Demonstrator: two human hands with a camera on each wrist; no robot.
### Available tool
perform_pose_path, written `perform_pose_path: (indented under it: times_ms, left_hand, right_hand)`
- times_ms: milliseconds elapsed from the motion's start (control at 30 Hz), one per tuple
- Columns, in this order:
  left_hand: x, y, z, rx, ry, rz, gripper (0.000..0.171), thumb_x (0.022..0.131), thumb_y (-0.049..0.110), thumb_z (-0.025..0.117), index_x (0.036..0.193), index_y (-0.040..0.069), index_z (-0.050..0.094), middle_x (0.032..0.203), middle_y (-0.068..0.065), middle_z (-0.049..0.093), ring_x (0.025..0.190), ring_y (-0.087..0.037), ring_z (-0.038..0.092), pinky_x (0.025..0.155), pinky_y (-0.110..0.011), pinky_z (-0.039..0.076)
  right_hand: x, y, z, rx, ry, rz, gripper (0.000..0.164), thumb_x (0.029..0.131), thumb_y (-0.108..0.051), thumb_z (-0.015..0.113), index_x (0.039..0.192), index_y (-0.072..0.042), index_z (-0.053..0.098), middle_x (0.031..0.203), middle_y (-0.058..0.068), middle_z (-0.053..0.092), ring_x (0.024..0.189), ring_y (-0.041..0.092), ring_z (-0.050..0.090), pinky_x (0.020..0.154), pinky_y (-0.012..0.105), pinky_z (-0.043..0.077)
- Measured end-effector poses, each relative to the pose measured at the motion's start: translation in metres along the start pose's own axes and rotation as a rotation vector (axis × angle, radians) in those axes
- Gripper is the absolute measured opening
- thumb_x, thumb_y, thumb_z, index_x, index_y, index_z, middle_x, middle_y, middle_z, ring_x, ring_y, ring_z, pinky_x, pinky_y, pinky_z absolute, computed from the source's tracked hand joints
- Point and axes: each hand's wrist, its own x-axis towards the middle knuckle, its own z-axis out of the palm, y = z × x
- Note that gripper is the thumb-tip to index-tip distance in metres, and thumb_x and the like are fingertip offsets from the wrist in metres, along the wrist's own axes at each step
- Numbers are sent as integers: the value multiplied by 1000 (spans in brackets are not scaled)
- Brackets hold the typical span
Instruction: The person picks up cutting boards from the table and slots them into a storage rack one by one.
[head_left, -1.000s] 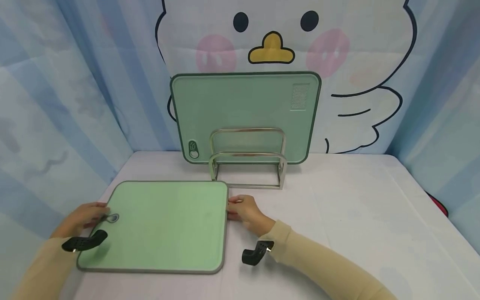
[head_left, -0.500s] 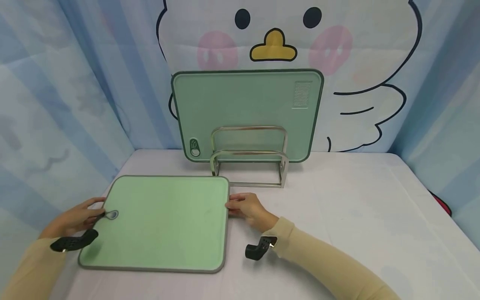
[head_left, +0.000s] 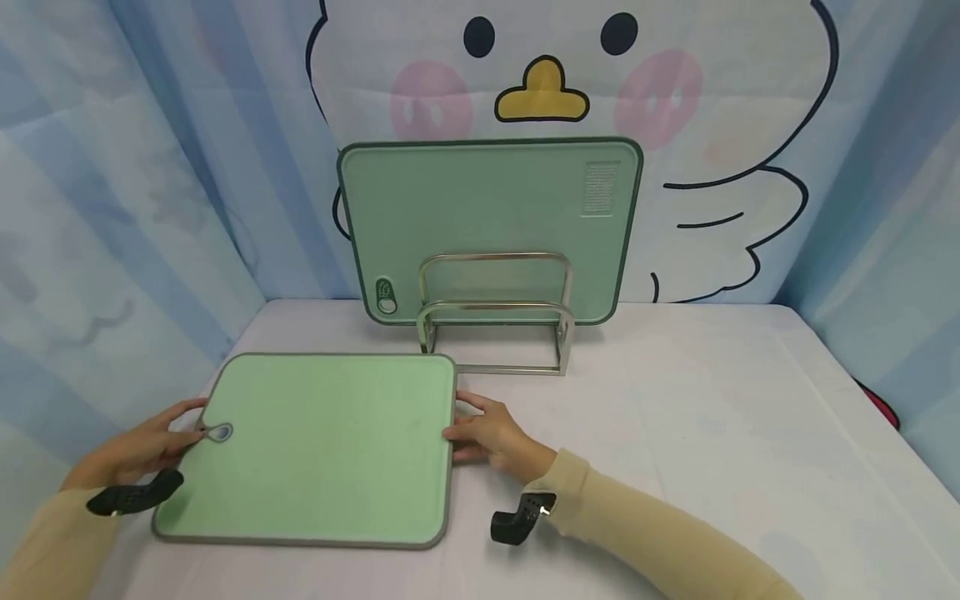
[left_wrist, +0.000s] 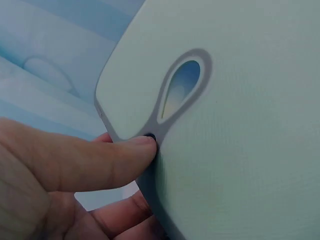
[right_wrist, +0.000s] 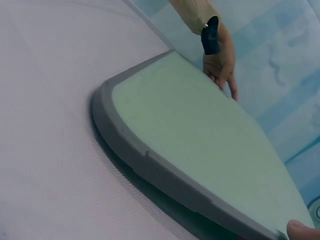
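A light green cutting board [head_left: 322, 450] with a grey rim lies flat at the front left of the table. My left hand [head_left: 138, 446] pinches its left edge beside the teardrop-shaped hanging hole [left_wrist: 182, 87], thumb on top and fingers partly hidden beneath. At the opposite edge, my right hand [head_left: 495, 437] grips the board with the thumb on its face and the other fingers at the side and below. In the right wrist view, a dark strip shows under the board's grey rim [right_wrist: 150, 167], and only the right thumb [right_wrist: 302, 231] appears.
Behind stands a wire rack [head_left: 495, 310] of shiny metal. A darker green cutting board [head_left: 487, 217] with a textured patch leans upright in it. White cloth covers the table [head_left: 712, 417], and patterned curtains [head_left: 135, 208] enclose it.
My left hand has shifted a little left, its thumb now at the edge by the hole. My right thumb has come onto the board's face. The board has barely moved.
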Motion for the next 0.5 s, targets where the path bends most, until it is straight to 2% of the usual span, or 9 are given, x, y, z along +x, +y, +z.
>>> perform_pose_path:
  times_ms: [33,100,133,167,267,300,333,400,500]
  left_hand:
    - [0,-1,1,-8,-5,0,52,101,24,44,135,46,11,70,14,55,66,-1,55,68,-23,51]
    - [0,-2,2,-17,-8,15,57,101,23,44,140,42,8,79,13,62,74,-2,61,71,-25,53]
    - [0,-2,2,-21,9,3,57,100,23,45,139,43,9,78,12,63,73,-3,62,70,-25,53]
    - [0,-3,2,-28,21,0,58,100,22,46,140,41,8,84,12,66,78,-4,64,72,-26,54]
    - [-1,-2,1,-28,71,-6,68,99,20,48,150,29,4,86,13,66,78,-4,65,71,-27,55]
    - [-2,-2,0,-29,87,-12,68,99,20,49,149,29,5,86,14,66,78,-4,65,71,-27,55]
    - [-3,-1,0,-31,100,-15,68,99,20,49,149,30,5,86,15,66,78,-4,65,71,-27,55]
    - [-5,-1,0,-37,116,-9,74,98,20,50,152,24,0,86,17,66,78,-3,65,70,-27,55]
    - [-8,-2,-1,-60,130,1,77,98,20,51,151,26,-5,86,19,66,79,-1,66,70,-25,56]
  right_hand:
    - [0,1,1,-2,0,-7,68,80,9,65,142,-9,42,119,21,64,72,14,67,59,29,58]
    - [-1,2,2,-7,10,-24,69,80,10,65,142,-8,41,111,21,67,71,14,66,58,30,58]
    - [-1,2,3,-9,16,-32,69,80,10,65,142,-8,41,107,19,68,70,13,66,58,29,58]
    - [-1,3,4,-9,20,-43,68,80,11,64,142,-7,41,102,18,69,69,13,66,58,30,58]
    - [-2,2,5,-7,29,-66,67,80,12,64,141,-7,42,90,10,68,67,13,65,57,30,58]
    - [-2,1,6,-8,31,-73,67,80,12,64,140,-7,43,87,8,67,66,12,65,56,30,58]
    - [-2,0,7,-9,32,-81,67,79,12,64,140,-6,43,85,7,65,65,12,64,56,29,58]
    - [-3,-1,8,-12,33,-100,66,79,12,65,139,-6,44,82,6,64,64,11,63,56,30,58]
    - [-5,-6,9,-22,34,-124,65,79,12,65,139,-6,45,82,6,63,65,11,63,58,32,59]
